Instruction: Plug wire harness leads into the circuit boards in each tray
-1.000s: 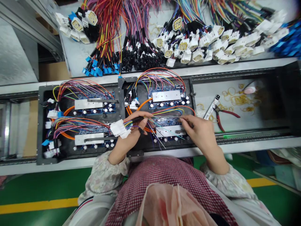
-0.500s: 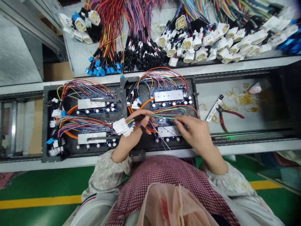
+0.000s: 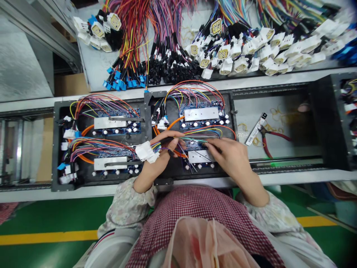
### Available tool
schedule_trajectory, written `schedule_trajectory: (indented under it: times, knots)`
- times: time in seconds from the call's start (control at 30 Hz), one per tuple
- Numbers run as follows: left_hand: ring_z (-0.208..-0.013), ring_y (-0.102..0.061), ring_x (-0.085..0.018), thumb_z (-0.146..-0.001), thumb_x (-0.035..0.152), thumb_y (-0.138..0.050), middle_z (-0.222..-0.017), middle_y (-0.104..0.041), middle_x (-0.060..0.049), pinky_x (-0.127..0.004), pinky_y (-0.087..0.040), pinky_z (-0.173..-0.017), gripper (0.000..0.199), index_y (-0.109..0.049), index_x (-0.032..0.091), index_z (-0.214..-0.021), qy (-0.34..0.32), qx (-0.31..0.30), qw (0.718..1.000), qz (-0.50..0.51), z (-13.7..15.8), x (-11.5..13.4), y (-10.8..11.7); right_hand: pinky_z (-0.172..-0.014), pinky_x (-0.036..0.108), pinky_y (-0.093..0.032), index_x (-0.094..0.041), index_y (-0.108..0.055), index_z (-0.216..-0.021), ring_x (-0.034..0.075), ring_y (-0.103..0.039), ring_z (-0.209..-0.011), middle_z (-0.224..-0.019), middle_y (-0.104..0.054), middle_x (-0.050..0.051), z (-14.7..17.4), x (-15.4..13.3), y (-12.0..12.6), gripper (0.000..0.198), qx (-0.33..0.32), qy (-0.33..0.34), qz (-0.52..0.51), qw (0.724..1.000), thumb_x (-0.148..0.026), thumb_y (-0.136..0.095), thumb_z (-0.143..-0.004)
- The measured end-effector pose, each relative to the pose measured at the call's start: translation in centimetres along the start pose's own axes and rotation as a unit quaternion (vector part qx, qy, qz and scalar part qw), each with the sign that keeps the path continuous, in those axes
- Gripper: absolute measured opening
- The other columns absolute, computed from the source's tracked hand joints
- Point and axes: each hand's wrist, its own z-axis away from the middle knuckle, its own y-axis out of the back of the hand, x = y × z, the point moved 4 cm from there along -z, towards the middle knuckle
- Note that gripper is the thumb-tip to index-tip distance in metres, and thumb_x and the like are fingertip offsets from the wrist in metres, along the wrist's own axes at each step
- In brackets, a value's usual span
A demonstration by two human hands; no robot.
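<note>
My left hand (image 3: 163, 154) is closed around a wire harness whose white connector (image 3: 147, 152) sticks out toward the left. From that grip the harness's loose wires (image 3: 192, 138) fan out to the right, over a blue circuit board (image 3: 200, 156) with a silver metal plate. My right hand (image 3: 230, 152) pinches the end of a green wire from the harness just above this board. Its fingertips partly hide the board's upper edge. Directly behind lies a second circuit board (image 3: 202, 113) with many coloured wires plugged in.
Left of my hands, a black tray (image 3: 57, 149) holds two wired boards. Red-handled pliers (image 3: 267, 143) and a white-labelled strip (image 3: 256, 129) lie to the right, near yellow ties. Another black tray (image 3: 323, 123) stands at far right. Bundled harnesses (image 3: 173, 56) cover the back shelf.
The black tray at far right has come further into view, covering some yellow ties. The loose wire ends under my hands have shifted slightly; both hands keep their grip.
</note>
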Motion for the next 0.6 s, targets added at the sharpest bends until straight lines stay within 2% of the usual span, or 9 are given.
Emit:
schedule_trajectory:
  times: [0.1,0.2,0.27,0.37,0.5,0.6]
  knots:
    - [-0.071,-0.073,-0.014,-0.090,0.036,-0.067,-0.083,-0.074,-0.004,-0.017,-0.055,-0.050,0.019,-0.070,0.019,-0.099,0.000,0.012,1.000,-0.008,-0.1,0.0,0.1,-0.067,0.030,-0.047,-0.019,-0.074,-0.102,0.018,-0.066,-0.073,-0.077,-0.073,0.005,0.5,-1.3,1.5,0.026,0.033,0.032,-0.019,0.999,-0.038,-0.059,-0.093]
    - [-0.071,-0.073,-0.015,-0.092,0.040,-0.064,-0.085,-0.074,-0.005,-0.018,-0.056,-0.047,0.024,-0.068,0.019,-0.101,-0.004,0.005,1.000,-0.006,-0.3,-0.2,0.0,-0.070,0.031,-0.047,-0.020,-0.073,-0.093,0.019,-0.065,-0.075,-0.078,-0.072,0.005,0.8,-2.5,1.7,0.023,-0.004,0.083,-0.025,0.996,-0.035,-0.056,-0.095]
    - [-0.071,-0.074,-0.016,-0.091,0.042,-0.063,-0.087,-0.073,-0.005,-0.019,-0.056,-0.046,0.025,-0.068,0.019,-0.101,-0.006,-0.004,1.000,0.004,-0.4,-0.3,-0.1,-0.073,0.030,-0.048,-0.019,-0.072,-0.091,0.018,-0.066,-0.078,-0.083,-0.074,0.005,0.7,-2.6,1.2,0.024,-0.005,0.078,-0.043,0.996,-0.030,-0.051,-0.097]
    - [-0.070,-0.074,-0.016,-0.091,0.039,-0.065,-0.085,-0.072,-0.004,-0.019,-0.056,-0.046,0.022,-0.068,0.019,-0.101,-0.008,-0.008,1.000,0.008,-0.4,-0.3,-0.1,-0.074,0.029,-0.048,-0.019,-0.071,-0.099,0.018,-0.069,-0.081,-0.091,-0.075,0.006,0.2,-2.1,-0.2,0.024,0.002,0.044,-0.052,0.998,-0.029,-0.048,-0.098]
    - [-0.067,-0.072,-0.013,-0.090,0.034,-0.066,-0.081,-0.073,-0.003,-0.018,-0.054,-0.046,0.017,-0.070,0.020,-0.100,-0.017,0.010,1.000,-0.002,-0.3,0.1,-0.1,-0.063,0.027,-0.042,-0.021,-0.072,-0.097,0.017,-0.068,-0.072,-0.082,-0.074,0.005,-0.4,-1.9,-1.9,0.025,-0.029,0.033,-0.002,0.999,-0.031,-0.050,-0.097]
    - [-0.066,-0.071,-0.013,-0.089,0.032,-0.067,-0.080,-0.074,-0.003,-0.017,-0.053,-0.046,0.015,-0.072,0.021,-0.098,-0.018,0.012,1.000,-0.004,-0.3,0.3,-0.1,-0.060,0.027,-0.039,-0.021,-0.073,-0.096,0.017,-0.066,-0.069,-0.078,-0.073,0.004,-0.6,-1.9,-2.2,0.025,-0.026,0.032,0.012,0.999,-0.031,-0.050,-0.096]
